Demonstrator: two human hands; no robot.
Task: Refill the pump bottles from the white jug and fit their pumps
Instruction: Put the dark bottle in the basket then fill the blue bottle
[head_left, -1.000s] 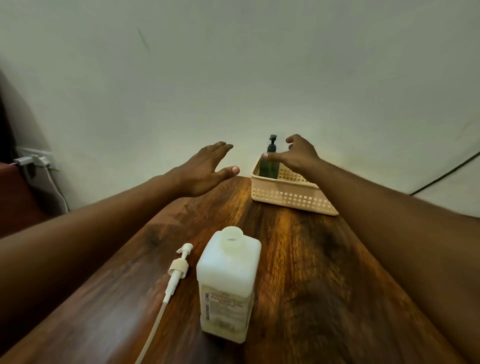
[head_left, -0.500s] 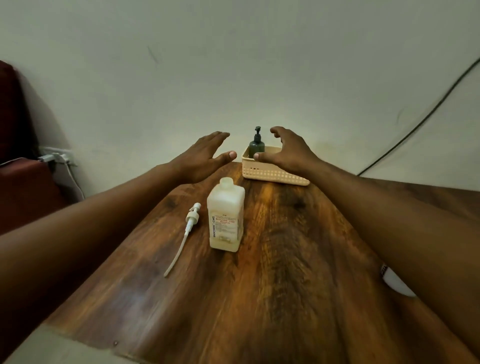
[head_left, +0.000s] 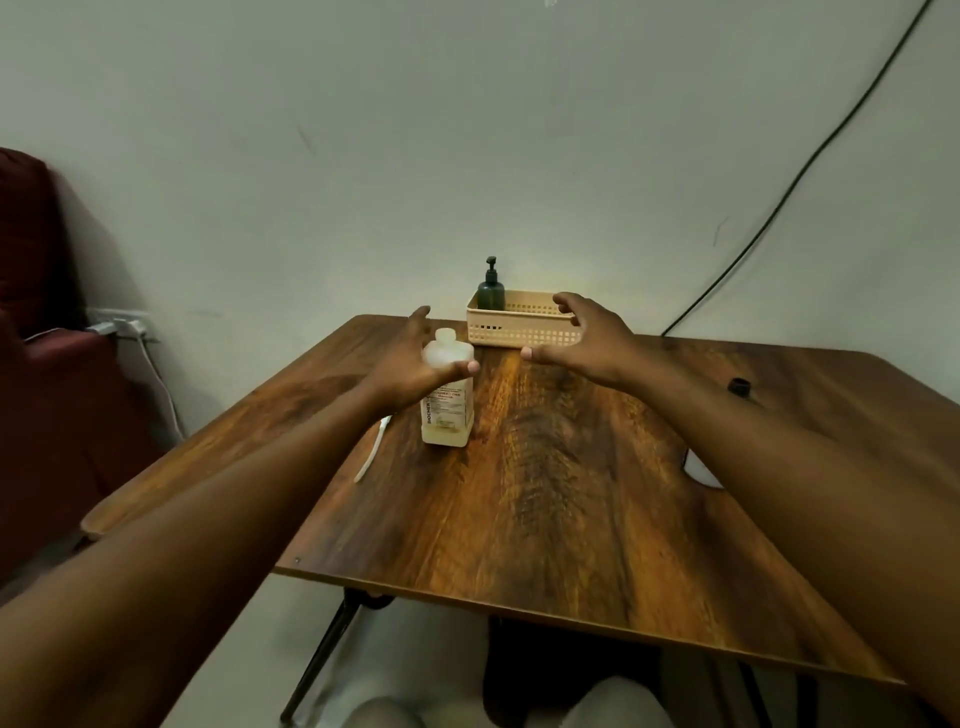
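The white jug (head_left: 448, 410) stands uncapped on the wooden table (head_left: 545, 493), left of centre. My left hand (head_left: 410, 364) hovers open in front of the jug's top, partly covering it, and I cannot tell if it touches. A white pump with a long tube (head_left: 370, 457) lies on the table left of the jug, mostly hidden by my forearm. A dark green pump bottle (head_left: 491, 291) with its pump on stands in the left end of a beige basket (head_left: 519, 325) at the table's far edge. My right hand (head_left: 582, 338) is open just in front of the basket's right end.
A small dark cap (head_left: 740, 385) sits on the table at the right. A white object (head_left: 701, 467) shows beside my right forearm. A black cable (head_left: 779, 197) runs up the wall. A red seat (head_left: 47, 364) and a wall socket (head_left: 122, 327) are at the left.
The view has pulled back and up, showing the table's near edge. Both hands have drawn back from the basket; the right one has left the green bottle and the left one is by the jug.
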